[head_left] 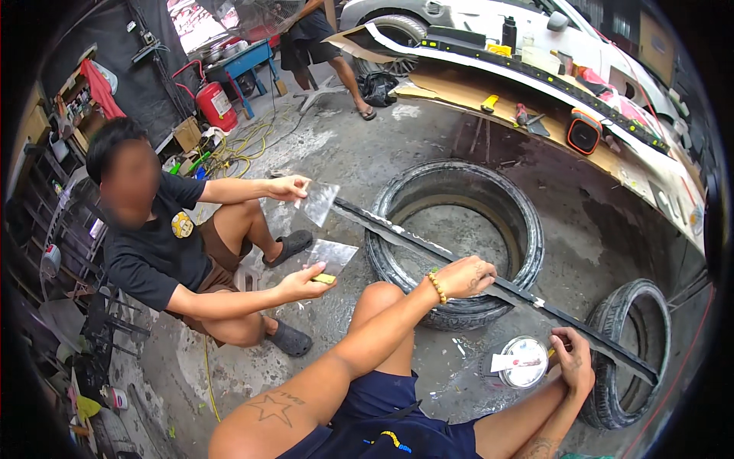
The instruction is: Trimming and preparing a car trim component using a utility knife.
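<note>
Left hand [466,277] presses flat on the long black plastic trim strip [428,246]; right hand [572,359], at 4 o'clock, fingers pinching its edge; filler unapplied.

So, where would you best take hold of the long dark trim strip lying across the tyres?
Probably mid-span on the long dark trim strip, from above, near where the left hand rests: it lies flat across the large tyre, its narrow edges open to a pinch.
</note>
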